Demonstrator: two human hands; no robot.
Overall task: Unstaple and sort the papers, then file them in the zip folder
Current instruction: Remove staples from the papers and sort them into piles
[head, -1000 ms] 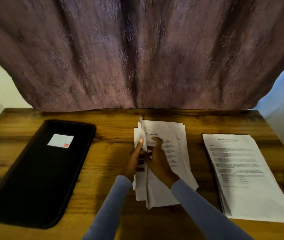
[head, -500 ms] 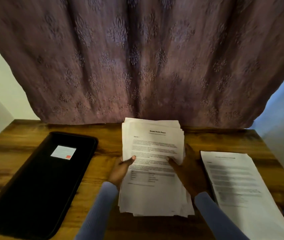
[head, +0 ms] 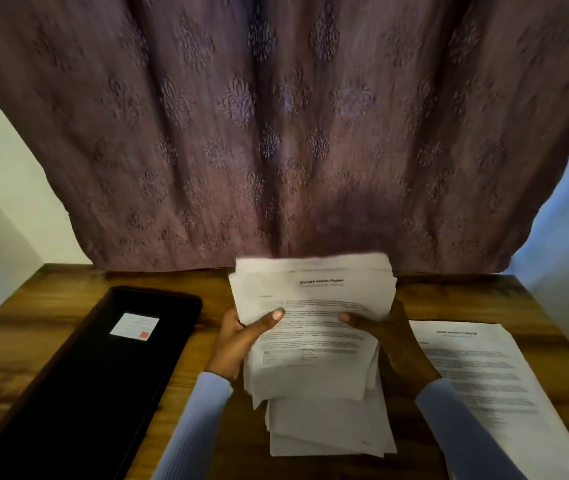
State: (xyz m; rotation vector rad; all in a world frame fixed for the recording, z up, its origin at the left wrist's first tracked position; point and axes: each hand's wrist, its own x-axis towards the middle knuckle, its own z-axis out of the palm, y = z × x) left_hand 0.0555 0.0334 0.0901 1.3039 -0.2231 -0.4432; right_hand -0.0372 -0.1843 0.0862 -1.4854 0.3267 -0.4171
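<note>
Centrally, a thick bundle of white printed papers [head: 314, 327] is held tilted above the brown wooden table [head: 51, 327], over more loose white sheets [head: 331, 431]. The left hand [head: 238, 341] and right hand [head: 387, 337] each grip a side edge, thumbs on the front page. A second printed stack [head: 484, 382] lies to the right; the closed black zip folder [head: 78, 386] lies to the left, before a mauve patterned curtain [head: 276, 133].

Two hands [head: 238, 341] [head: 390, 337], three batches of paper (one held up [head: 314, 327], one flat beneath it [head: 328, 431], one at the surface's right edge [head: 484, 382]), one black folder [head: 78, 386] at its left edge, and one curtain [head: 276, 133].
</note>
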